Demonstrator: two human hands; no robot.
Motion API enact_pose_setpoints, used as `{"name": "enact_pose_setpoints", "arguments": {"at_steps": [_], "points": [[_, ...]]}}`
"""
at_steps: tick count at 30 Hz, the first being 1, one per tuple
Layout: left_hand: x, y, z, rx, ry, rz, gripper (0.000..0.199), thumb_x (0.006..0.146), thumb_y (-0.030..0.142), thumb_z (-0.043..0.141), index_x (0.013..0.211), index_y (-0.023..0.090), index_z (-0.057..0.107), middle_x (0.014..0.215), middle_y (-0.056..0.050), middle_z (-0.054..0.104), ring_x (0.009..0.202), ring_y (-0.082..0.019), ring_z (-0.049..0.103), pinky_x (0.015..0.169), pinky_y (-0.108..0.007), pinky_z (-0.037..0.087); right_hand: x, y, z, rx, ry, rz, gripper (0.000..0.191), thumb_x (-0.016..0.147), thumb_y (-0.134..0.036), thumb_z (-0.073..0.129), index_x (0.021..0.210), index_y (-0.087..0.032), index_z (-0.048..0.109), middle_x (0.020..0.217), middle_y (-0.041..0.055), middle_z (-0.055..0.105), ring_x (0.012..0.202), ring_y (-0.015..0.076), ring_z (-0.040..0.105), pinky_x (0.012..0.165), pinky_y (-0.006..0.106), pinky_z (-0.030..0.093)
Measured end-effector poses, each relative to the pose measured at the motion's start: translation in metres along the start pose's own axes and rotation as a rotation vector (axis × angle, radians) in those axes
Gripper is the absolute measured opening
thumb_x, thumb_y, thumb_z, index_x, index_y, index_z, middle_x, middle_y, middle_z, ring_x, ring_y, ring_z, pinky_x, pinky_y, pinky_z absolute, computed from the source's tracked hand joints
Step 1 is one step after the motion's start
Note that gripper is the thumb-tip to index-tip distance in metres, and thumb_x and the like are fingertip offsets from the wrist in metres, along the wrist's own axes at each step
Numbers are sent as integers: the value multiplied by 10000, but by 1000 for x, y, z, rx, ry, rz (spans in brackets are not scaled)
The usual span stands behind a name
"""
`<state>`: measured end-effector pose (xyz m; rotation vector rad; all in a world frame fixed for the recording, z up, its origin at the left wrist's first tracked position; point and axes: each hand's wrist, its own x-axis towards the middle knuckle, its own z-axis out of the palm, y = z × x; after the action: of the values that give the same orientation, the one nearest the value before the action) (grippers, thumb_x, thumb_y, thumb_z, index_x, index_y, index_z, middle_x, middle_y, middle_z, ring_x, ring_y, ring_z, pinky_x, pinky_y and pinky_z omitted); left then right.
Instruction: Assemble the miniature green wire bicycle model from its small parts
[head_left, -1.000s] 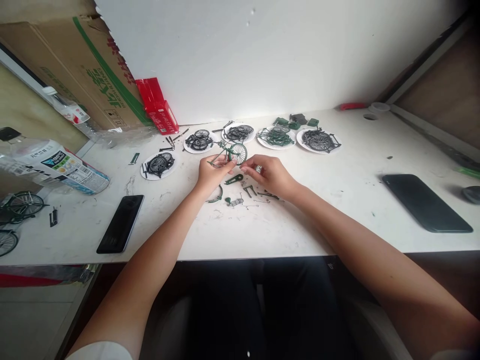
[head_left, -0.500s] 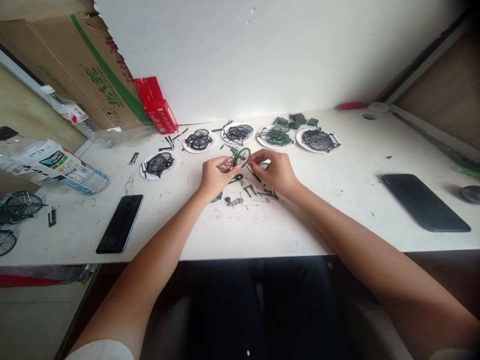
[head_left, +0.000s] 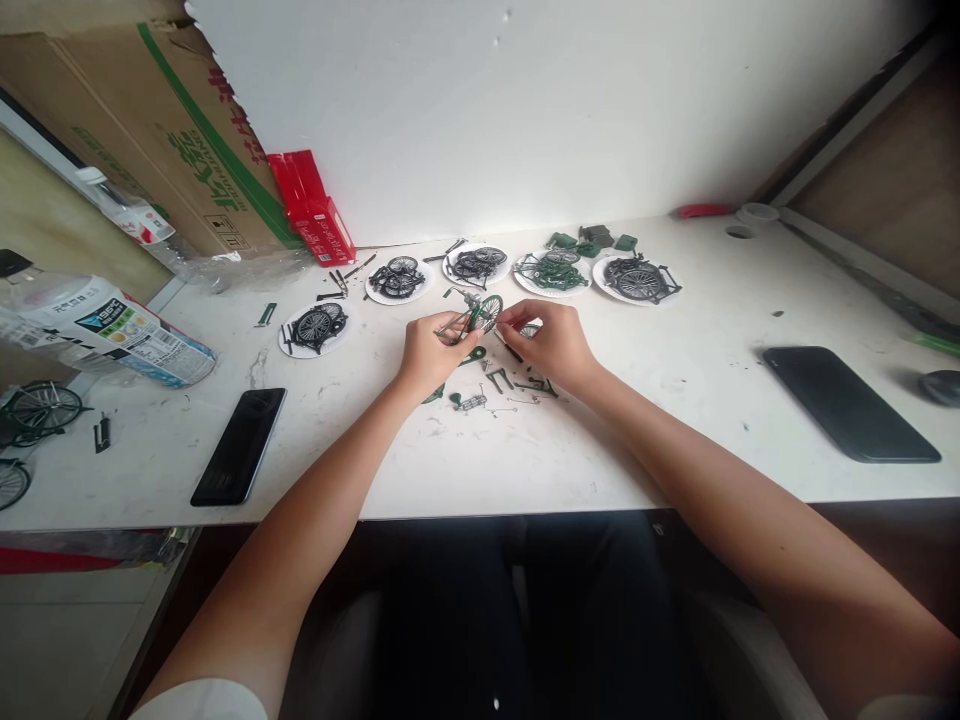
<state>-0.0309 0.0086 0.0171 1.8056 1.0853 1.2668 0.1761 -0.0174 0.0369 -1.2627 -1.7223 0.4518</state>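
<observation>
Green bike (head_left: 480, 316) in the left hand (head_left: 435, 350), at that hand's 1 o'clock; right hand (head_left: 551, 340) at the bike's 4 o'clock.
Left thumb and fingers clamped on the bike, wheel (head_left: 491, 311) tilted, sticking out past the fingertips. Right thumb and forefinger nearly together by the wheel's edge; can't tell from here if they grip anything or touch the rim. Loose parts (head_left: 474, 403) on the table (head_left: 510, 460) at the bike's 6 o'clock. Plate (head_left: 553, 296) of green parts (head_left: 555, 272) at its 2 o'clock, apart from both hands.
</observation>
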Motion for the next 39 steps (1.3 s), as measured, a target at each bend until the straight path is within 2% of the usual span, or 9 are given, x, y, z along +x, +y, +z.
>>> {"name": "enact_pose_setpoints", "arguments": {"at_steps": [9,19,29,39], "points": [[0,1,0,28,6,3,213,842,377,825,904,174,809,899,-76,811,759,-189,714,711,-284,570,1,5,1,-8,49,-1,127,887,-292,722,921,-199,801,904,81,814,800,245,739,751,376,615],[0,2,0,40,0,3,209,853,367,811,932,173,815,930,-84,824,803,-212,738,731,-298,576,0,1,1,20,25,4,124,901,-292,738,927,-188,801,921,91,815,804,242,734,753,380,615],[-1,2,0,41,11,9,207,846,384,816,893,183,819,881,-67,805,736,-185,696,680,-274,544,0,0,1,41,3,-4,152,911,-342,755,922,-196,800,913,86,814,794,236,736,763,392,629],[0,1,-1,36,2,13,216,853,388,812,898,177,814,900,-80,812,761,-197,719,698,-286,565,0,0,0,57,-49,-9,158,916,-347,753,909,-193,784,931,89,812,777,222,721,744,381,620]]}}
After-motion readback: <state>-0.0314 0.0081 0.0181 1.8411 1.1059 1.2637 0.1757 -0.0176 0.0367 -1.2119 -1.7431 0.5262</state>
